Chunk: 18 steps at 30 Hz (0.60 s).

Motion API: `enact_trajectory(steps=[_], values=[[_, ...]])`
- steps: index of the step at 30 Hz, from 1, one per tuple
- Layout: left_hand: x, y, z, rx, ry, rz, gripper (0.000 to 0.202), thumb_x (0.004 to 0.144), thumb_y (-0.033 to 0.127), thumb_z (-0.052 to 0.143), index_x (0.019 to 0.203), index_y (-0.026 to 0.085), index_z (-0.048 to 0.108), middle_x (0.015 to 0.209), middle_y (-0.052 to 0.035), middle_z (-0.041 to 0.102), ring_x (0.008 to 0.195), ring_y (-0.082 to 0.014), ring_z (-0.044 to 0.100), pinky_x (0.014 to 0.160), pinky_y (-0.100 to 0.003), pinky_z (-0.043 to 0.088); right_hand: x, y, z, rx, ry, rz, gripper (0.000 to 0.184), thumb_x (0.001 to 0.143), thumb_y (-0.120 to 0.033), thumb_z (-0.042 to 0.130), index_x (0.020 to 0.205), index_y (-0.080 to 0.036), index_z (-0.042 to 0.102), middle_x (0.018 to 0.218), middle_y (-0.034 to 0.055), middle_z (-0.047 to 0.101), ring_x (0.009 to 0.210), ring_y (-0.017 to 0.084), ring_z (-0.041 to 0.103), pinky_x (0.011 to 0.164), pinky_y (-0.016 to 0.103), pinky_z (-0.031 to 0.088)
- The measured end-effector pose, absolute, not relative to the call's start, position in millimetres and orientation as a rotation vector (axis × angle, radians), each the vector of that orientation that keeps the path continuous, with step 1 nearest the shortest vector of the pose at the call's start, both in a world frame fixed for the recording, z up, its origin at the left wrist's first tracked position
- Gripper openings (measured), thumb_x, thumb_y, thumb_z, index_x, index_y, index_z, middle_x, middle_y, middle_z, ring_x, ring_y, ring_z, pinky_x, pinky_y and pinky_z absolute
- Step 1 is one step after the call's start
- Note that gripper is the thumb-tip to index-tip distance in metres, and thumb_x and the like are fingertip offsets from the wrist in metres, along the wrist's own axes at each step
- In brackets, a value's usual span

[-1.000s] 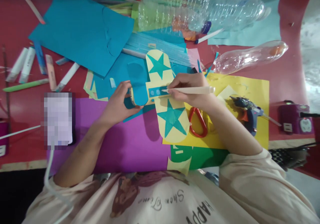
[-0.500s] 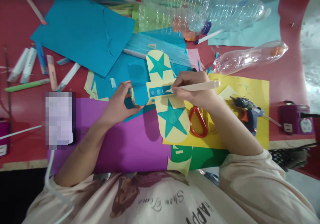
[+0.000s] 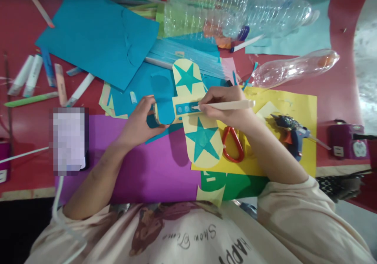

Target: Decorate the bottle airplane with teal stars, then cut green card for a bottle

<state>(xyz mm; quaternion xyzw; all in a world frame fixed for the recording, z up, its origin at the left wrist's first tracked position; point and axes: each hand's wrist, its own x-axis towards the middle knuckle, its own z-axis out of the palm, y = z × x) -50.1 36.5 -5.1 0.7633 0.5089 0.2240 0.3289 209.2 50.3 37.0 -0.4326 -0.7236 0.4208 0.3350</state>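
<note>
A paper airplane model [image 3: 179, 89] in pale yellow lies across the middle, with a teal star on each wing and a blue strip of round windows along its body. My left hand [image 3: 141, 119] grips its blue-topped end between thumb and fingers. In my right hand [image 3: 226, 105] is a white marker [image 3: 235, 105], pinched with its tip at the window strip. Part of the model's far end is hidden behind my right hand. Red-handled scissors [image 3: 233, 144] lie just below my right wrist, their blades out of sight.
Clear plastic bottles [image 3: 203, 19] line the back, and one more bottle [image 3: 294, 67] lies at right. A glue gun [image 3: 294, 136] rests on yellow paper [image 3: 306, 107]. At left are several markers [image 3: 33, 75], a blurred phone [image 3: 69, 140] with a cable, and blue paper [image 3: 100, 32]. Purple paper [image 3: 156, 170] lies in front.
My right hand has tilted the marker slightly, its back end shifting left and down a little. My left hand keeps its hold, and the airplane model stays in place.
</note>
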Motion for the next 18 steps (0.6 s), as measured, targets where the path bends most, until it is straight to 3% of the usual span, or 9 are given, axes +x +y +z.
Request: enact_trajectory(steps=[5, 18], values=[[-50.9, 37.1, -6.2, 2.019, 1.299, 0.604, 0.053, 0.076, 0.039, 0.076, 0.118, 0.023, 0.048, 0.127, -0.0087, 0.054, 0.118, -0.0276, 0.058, 0.094, -0.043, 0.057, 208.7, 50.4, 39.3, -1.148, -1.894, 1.098, 0.017, 0.077, -0.024, 0.062, 0.062, -0.018, 0.056, 0.056, -0.0031, 0.051, 0.054, 0.008, 0.043, 0.049, 0.024, 0.033], [-50.1, 38.3, -5.6, 2.051, 1.286, 0.6, 0.055, 0.076, 0.039, 0.075, 0.121, 0.024, 0.047, 0.125, -0.007, 0.054, 0.119, -0.0285, 0.058, 0.094, -0.044, 0.057, 208.9, 50.5, 39.3, -1.188, -1.854, 1.116, 0.015, 0.077, -0.025, 0.062, 0.066, -0.019, 0.054, 0.06, -0.001, 0.055, 0.054, 0.01, 0.043, 0.05, 0.026, 0.034]])
